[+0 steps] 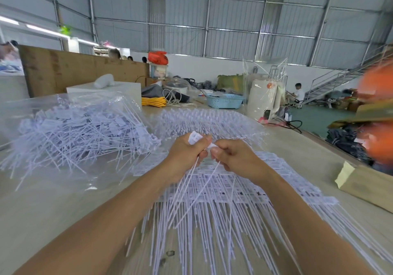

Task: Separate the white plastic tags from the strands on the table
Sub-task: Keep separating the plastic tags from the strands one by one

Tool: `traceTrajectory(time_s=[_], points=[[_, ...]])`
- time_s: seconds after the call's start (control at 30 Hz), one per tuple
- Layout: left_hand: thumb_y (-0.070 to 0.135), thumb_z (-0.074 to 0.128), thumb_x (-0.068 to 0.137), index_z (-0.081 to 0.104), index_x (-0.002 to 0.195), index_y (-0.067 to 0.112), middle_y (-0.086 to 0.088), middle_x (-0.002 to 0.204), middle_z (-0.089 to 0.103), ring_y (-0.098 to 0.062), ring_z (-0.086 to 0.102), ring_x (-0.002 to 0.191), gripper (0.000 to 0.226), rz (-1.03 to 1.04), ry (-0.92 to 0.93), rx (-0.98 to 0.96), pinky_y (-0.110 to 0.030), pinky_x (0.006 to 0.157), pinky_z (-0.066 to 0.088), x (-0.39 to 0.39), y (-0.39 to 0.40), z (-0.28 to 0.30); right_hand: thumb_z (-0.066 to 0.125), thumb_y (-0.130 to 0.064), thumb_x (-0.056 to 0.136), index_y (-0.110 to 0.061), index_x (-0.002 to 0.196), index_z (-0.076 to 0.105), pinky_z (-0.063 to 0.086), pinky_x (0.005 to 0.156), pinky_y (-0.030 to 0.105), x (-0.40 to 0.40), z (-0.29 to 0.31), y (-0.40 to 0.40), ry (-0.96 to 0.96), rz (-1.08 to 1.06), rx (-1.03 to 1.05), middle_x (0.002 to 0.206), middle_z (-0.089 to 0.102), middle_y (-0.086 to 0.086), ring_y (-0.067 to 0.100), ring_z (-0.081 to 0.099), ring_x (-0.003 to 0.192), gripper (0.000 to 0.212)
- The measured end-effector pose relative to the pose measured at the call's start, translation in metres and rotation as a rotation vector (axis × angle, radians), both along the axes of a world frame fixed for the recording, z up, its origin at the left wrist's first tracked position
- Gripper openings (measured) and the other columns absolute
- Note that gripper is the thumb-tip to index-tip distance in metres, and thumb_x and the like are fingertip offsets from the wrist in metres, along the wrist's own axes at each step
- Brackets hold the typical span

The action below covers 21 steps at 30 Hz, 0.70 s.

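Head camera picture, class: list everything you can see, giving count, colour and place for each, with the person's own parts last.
Table: one, pale wood, foreground.
Joined tags: many, white, under the hands.
Loose tags: a heap, white, on clear plastic sheet, left.
Held tags: a small bunch, white, in both hands.
Basket: one, light blue, far end of the table.
Cord coil: one, yellow, left of the basket.
Bag: one, red, at the back.
Carton: one, brown, right edge.
Seated person: one, white top, far right.
Left hand: grips tags.
Right hand: fingers pinch a tag.

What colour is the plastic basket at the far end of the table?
Light blue, with small holes in its wall; the basket shows in the head view.
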<state>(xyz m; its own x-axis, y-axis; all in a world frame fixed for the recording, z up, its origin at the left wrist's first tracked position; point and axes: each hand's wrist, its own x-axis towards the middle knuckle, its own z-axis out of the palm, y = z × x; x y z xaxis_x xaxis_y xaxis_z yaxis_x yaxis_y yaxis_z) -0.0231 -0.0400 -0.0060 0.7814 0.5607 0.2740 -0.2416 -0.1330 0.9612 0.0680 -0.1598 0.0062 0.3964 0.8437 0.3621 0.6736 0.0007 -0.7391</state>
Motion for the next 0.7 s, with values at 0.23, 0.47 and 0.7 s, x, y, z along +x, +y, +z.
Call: traceTrajectory(time_s=[0.23,0.47,0.7], points=[[0.012,0.06,0.091,0.054,0.069,0.016,0.006,0.041,0.045,-0.005,0.036,0.034,0.024,-0.128,0.109,0.039,-0.014,0.036,0.027,-0.002,-0.002,0.001,0.051,-0.008,0.095,-0.009,0.064,0.051,0.03,0.05,0.012,0.01,0.005,-0.011,-0.117,0.046,-0.171,0.051,0.038,-0.012,0.001,0.034,0.045,0.031],[0.017,0.051,0.096,0.047,0.068,0.019,0.009,0.039,0.034,-0.001,0.027,0.033,0.028,-0.424,0.195,-0.33,-0.013,0.032,0.02,-0.007,-0.004,0.015,0.057,-0.014,0.088,-0.01,0.059,0.051,0.027,0.045,0.014,0.01,0.017,-0.017,0.076,0.18,-0.059,0.054,0.036,0.0,0.006,0.028,0.045,0.03],[0.015,0.059,0.087,0.047,0.055,0.008,0.0,0.036,0.039,-0.012,0.025,0.029,0.035,-0.645,-0.221,-1.017,-0.017,0.03,0.018,-0.052,0.081,0.055,0.055,-0.02,0.08,-0.005,0.057,0.04,0.017,0.046,0.02,0.028,0.011,-0.036,0.316,0.109,0.006,0.056,0.033,0.003,0.013,0.021,0.048,0.03]])
